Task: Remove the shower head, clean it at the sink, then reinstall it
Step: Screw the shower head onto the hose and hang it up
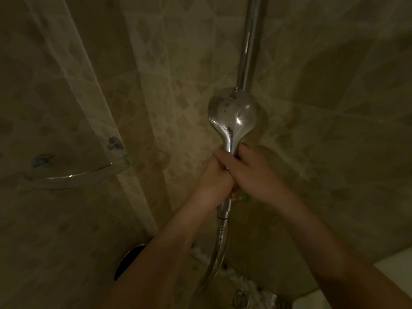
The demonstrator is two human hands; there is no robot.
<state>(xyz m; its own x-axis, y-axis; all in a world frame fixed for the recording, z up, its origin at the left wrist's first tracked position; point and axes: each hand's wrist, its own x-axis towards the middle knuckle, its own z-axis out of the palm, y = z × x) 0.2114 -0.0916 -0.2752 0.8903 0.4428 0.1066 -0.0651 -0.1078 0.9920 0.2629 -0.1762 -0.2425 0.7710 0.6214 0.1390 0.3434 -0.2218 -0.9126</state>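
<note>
from the head camera, the left hand (214,175) and right hand (252,172) both wrap the handle of the wet, round chrome shower head (231,114), upright against the chrome riser rail (248,45); it could slip or jerk its chrome hose (219,248).

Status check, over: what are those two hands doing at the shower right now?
Left hand and right hand: both grip the shower head handle. Head upright against the rail, hose attached. Nothing in the way.
</note>
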